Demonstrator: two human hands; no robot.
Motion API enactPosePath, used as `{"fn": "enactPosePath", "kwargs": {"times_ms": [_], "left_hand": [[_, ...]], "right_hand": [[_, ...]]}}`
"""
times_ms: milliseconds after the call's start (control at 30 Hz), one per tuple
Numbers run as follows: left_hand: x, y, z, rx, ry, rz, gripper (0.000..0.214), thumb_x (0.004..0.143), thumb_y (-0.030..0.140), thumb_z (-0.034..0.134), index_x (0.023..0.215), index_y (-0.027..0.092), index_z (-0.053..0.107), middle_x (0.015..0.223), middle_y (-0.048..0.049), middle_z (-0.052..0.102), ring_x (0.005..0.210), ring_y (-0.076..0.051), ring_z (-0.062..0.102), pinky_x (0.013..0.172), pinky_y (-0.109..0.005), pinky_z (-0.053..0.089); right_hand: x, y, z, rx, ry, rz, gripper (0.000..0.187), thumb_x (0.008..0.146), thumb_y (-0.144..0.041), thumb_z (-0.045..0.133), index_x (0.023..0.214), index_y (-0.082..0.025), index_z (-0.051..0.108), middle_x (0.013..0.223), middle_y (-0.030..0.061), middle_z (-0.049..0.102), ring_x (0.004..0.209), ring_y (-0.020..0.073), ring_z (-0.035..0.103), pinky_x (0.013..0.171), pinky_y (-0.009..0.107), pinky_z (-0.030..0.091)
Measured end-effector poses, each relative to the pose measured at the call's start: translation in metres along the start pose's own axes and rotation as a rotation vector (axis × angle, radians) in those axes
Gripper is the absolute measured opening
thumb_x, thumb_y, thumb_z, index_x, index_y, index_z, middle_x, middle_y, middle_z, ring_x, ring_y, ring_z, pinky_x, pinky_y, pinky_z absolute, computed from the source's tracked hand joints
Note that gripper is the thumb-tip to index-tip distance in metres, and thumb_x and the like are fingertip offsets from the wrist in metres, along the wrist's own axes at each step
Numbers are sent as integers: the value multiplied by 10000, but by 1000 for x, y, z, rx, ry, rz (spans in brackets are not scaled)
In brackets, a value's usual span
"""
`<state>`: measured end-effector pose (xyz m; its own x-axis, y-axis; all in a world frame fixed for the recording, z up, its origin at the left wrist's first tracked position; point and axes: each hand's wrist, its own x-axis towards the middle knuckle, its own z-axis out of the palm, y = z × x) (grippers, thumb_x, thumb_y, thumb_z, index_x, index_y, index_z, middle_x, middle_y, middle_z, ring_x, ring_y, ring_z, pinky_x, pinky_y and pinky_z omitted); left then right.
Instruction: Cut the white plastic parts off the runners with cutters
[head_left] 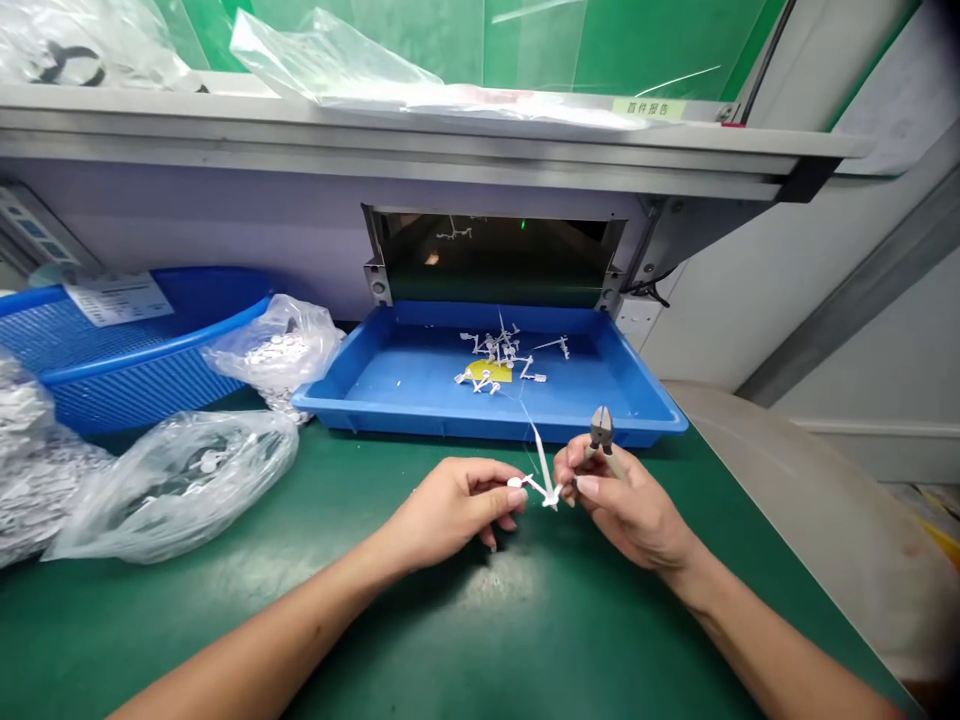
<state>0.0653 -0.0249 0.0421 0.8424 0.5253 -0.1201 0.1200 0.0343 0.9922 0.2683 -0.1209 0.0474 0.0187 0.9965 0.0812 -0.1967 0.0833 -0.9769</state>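
Note:
A small white plastic moulding, a branched sprue with a tall tapered stem, is held up between my two hands over the green table. My left hand pinches the round end of one of its branches between thumb and fingers. In my right hand lies a pair of side cutters, jaws pointing up and away from the moulding. The right thumb and fingertips also meet at the other branch of the moulding; the part between them is mostly hidden.
Beyond my hands stands a blue tray with several white mouldings and a yellow piece. Behind it opens a conveyor slot. At left are a blue basket and clear bags of white parts. A shelf overhangs the table.

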Motion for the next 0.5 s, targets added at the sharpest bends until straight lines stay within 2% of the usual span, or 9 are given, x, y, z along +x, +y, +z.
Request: {"fn": "enactPosePath", "kwargs": {"times_ms": [100,200,267,333,367,433,500], "left_hand": [[-5,-2,-4,316,73,148,277,956,367,501,1006,182,700,852,-40,649,777,-166,600,647,-236,500],[-10,-3,-6,559,212,331,242,977,313,489,1022,199,698,890,-31,664,810,-154,608,748,-241,466],[-12,-5,-5,556,306,379,226,979,297,496,1062,202,684,907,-25,670,795,-139,618,744,-228,462],[-14,-8,-3,492,371,407,218,977,286,507,1088,201,675,901,-16,670,759,-120,626,720,-208,470],[-15,-10,-2,456,393,422,217,975,279,512,1100,202,672,888,-12,667,737,-112,627,704,-200,476],[-16,-13,2,393,411,440,213,971,264,523,1117,210,668,882,-4,661,716,-101,630,686,-188,486],[-16,-16,5,367,409,440,200,966,250,537,1111,224,672,884,3,657,718,-96,631,680,-180,491]], "right_hand": [[-4,-5,4,-249,-43,-35,147,842,-278,650,967,-224,597,951,30,586,849,169,537,794,299,458],[-6,-10,3,-423,-35,-51,183,849,-312,630,1007,-220,609,1179,63,580,923,197,577,839,332,480],[-6,-11,0,-562,97,-78,199,872,-325,585,1045,-228,600,1204,63,585,940,208,593,827,335,490],[-4,-8,-2,-793,219,-112,206,871,-295,566,1066,-237,597,1088,45,629,918,208,602,810,329,485],[-4,-6,-2,-915,231,-133,219,860,-263,568,1075,-241,599,1044,36,637,914,207,601,813,327,479],[-2,-2,0,-1088,160,-197,268,830,-195,565,1091,-247,599,1038,25,630,934,201,589,837,327,466],[-3,1,4,-1149,63,-265,310,819,-153,545,1112,-246,587,1069,24,616,969,199,572,867,335,458]]}}
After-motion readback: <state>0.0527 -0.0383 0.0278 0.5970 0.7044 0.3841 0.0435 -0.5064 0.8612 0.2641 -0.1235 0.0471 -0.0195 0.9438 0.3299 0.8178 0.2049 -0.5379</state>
